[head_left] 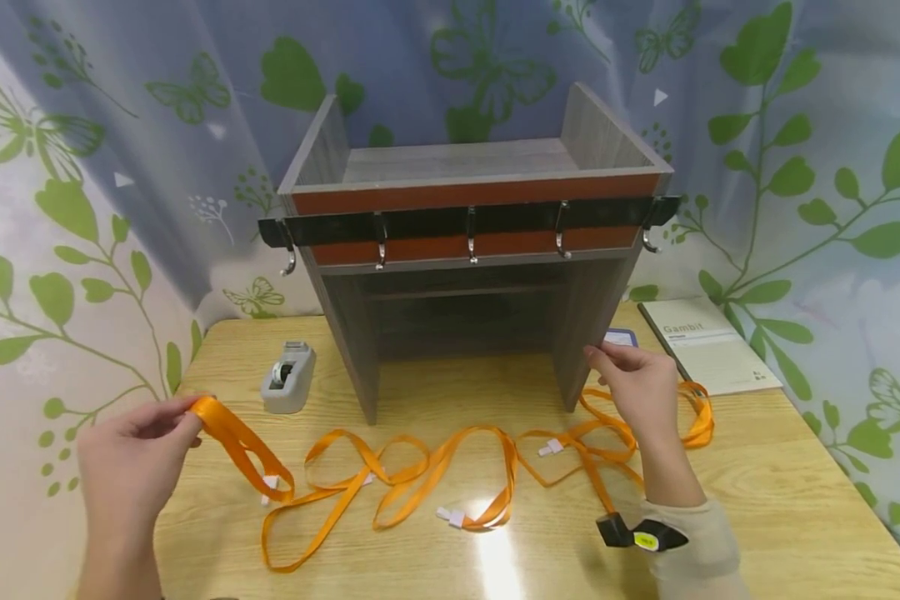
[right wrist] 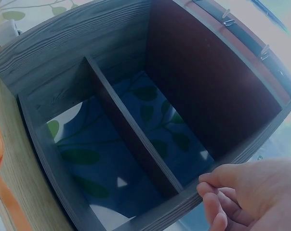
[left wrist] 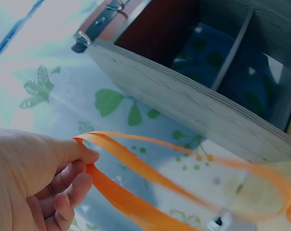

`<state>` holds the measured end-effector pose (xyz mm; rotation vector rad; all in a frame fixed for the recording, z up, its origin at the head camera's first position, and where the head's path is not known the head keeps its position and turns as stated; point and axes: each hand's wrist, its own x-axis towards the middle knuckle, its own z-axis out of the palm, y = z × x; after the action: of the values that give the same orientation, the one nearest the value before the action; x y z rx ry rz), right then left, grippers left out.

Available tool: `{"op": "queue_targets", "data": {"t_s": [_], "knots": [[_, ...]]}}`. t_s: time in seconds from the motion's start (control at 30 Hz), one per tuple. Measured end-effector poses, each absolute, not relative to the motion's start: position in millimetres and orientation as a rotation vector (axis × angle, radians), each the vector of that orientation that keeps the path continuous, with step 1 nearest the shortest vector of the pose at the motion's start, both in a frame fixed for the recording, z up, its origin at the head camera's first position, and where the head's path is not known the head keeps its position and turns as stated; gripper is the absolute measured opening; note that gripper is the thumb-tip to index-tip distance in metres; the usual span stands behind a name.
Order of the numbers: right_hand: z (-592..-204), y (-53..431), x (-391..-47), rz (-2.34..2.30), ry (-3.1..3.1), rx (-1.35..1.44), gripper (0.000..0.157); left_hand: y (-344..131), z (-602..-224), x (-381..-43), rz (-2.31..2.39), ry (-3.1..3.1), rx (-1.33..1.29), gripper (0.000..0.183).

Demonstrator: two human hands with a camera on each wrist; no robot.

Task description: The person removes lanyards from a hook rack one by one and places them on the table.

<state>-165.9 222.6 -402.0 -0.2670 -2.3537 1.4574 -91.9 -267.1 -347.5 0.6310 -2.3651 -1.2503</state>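
Note:
At the left, my left hand (head_left: 138, 454) pinches the loop of an orange lanyard (head_left: 228, 437) between thumb and index finger. In the left wrist view the lanyard (left wrist: 131, 163) trails away to the right, held above the table. My right hand (head_left: 637, 379) is at the right side panel of a grey wooden shelf unit (head_left: 596, 308). Its fingers are bent, with the fingertips at the panel's edge; whether they grip it is unclear. Across the unit's front runs a black rail (head_left: 427, 223) with several metal hooks (head_left: 472, 237); no lanyard hangs there.
Several more orange lanyards (head_left: 506, 467) with white clips lie tangled along the wooden table (head_left: 450, 575). A grey tape dispenser (head_left: 288, 379) stands left of the unit. To the right lie a notebook (head_left: 708, 346) and a blue-edged item (head_left: 621, 337). A patterned curtain (head_left: 420, 50) hangs behind.

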Motion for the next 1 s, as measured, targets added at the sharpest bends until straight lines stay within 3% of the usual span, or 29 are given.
{"op": "queue_targets", "data": {"t_s": [0.63, 1.0], "knots": [[-407, 217, -169, 1.451, -2.343, -0.215, 0.029, -289, -446, -91, -1.229, -2.734, 0.706, 0.031], [-405, 224, -165, 1.448, -2.336, -0.22, 0.03, -274, -454, -89, -1.261, -2.923, 0.485, 0.034]]}}
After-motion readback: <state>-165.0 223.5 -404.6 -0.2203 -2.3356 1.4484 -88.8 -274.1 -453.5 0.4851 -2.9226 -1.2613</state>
